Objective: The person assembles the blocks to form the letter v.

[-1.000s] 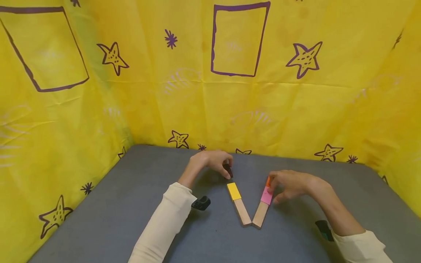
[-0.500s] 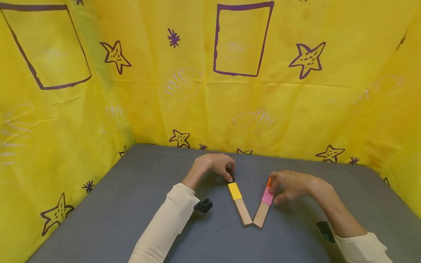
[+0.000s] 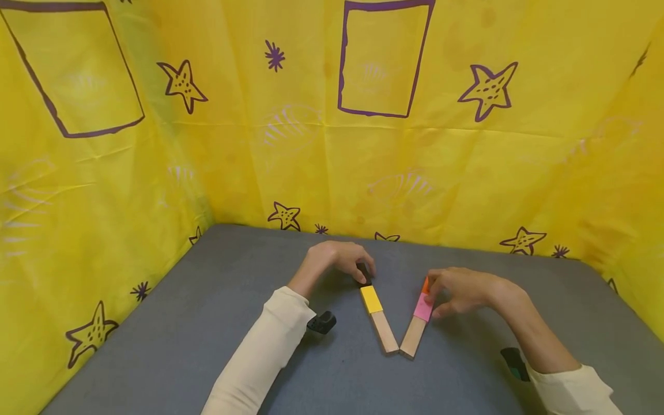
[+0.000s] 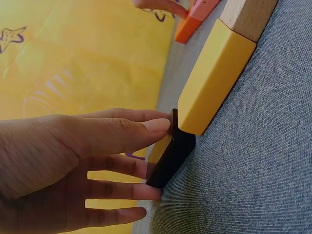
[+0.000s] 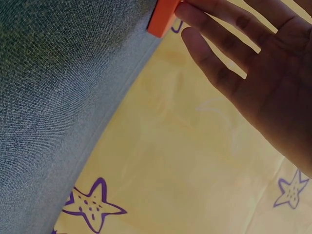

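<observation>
My left hand point(image 3: 339, 257) pinches a black block point(image 4: 174, 155) between thumb and fingers at the far end of the yellow block point(image 3: 371, 300). In the left wrist view the black block's near end meets the yellow one. A plain wooden block point(image 3: 385, 333) continues that row toward me. The fingers of my right hand point(image 3: 467, 286) rest on the orange block point(image 5: 163, 18) and the pink block point(image 3: 422, 307), the thumb standing off to the side. Another plain wooden block point(image 3: 412, 339) completes this second row; both rows meet at their near ends in a V.
Grey cloth covers the table point(image 3: 332, 386). A yellow curtain point(image 3: 306, 173) with purple drawings rises behind the table and along its sides. Dark straps with small devices point(image 3: 321, 323) sit at the wrists.
My left hand has moved the black block slightly toward me, closing the gap to the yellow block. The right hand stays at the orange and pink blocks.
</observation>
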`<state>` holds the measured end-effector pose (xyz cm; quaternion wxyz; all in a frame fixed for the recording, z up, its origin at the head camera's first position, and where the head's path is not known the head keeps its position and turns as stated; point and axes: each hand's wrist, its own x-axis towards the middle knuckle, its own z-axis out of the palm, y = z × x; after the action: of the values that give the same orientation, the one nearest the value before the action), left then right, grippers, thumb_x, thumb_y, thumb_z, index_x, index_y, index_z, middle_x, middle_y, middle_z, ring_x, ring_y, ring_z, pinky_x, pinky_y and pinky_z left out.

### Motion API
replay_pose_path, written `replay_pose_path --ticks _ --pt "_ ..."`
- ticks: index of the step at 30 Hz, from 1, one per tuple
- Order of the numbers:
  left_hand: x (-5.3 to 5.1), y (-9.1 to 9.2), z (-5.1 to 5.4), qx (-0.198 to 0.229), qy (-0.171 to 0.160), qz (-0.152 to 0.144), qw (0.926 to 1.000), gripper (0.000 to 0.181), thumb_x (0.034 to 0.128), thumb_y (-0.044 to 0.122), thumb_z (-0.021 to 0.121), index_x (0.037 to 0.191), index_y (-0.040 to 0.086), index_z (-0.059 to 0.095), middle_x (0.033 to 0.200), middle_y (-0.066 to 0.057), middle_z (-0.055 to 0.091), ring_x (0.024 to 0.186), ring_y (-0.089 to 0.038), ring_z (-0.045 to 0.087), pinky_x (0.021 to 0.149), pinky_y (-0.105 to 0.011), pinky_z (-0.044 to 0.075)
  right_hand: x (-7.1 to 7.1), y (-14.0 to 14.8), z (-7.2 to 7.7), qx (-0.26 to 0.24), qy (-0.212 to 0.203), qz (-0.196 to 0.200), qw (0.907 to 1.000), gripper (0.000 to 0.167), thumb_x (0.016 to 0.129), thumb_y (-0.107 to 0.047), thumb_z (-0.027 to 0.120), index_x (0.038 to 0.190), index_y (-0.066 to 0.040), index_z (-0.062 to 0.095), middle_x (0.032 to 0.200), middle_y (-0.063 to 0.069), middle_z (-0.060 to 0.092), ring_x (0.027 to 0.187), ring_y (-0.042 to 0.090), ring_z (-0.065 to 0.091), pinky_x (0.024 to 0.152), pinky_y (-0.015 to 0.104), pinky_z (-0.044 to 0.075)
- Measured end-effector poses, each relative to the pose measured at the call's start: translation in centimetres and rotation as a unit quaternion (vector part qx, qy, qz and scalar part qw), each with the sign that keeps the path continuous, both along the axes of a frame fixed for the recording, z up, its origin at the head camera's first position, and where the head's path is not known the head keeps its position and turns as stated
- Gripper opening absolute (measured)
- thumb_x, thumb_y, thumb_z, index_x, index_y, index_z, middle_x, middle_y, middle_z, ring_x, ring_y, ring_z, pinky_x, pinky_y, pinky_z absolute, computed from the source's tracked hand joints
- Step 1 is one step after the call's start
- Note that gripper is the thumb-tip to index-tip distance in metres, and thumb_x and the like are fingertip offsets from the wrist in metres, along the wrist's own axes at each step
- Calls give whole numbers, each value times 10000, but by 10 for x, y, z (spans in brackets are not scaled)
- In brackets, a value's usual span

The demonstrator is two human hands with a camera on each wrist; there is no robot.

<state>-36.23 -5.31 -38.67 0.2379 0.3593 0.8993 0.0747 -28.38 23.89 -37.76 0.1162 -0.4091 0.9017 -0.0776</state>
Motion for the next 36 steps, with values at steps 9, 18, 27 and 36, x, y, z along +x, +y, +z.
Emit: replay_pose_path --ticks 9,18,27,36 --pt "2 0 1 1 -103 -102 9999 300 1012 220 704 1310 219 736 1401 -7 673 1198 -162 593 1132 -379 478 1 0 0 26 -45 7 10000 188 850 -296 860 1011 -201 838 1065 -66 644 968 142 621 875 391 543" --pt "1 0 2 -47 -114 -124 9998 290 1008 220 711 1296 222 741 1401 2 671 1191 -151 585 1121 -371 477 1 -1 0 78 -104 -89 9999 205 850 -313 861 1024 -208 837 1069 -66 640 976 147 620 886 403 542" --pt "1 0 4 -42 -187 -108 9998 293 1008 205 710 1299 203 740 1388 4 682 1192 -148 593 1123 -372 482 -1 0 0 8 -80 -25 10000 207 847 -317 860 1023 -209 839 1071 -65 646 976 149 626 880 392 540" --pt "3 1 6 -72 -235 -121 9996 310 1011 204 706 1320 205 731 1411 -3 672 1209 -158 586 1144 -382 470 -1 0 0 30 -3 30 10000 189 849 -317 857 1011 -221 836 1075 -72 644 979 139 619 877 393 536"
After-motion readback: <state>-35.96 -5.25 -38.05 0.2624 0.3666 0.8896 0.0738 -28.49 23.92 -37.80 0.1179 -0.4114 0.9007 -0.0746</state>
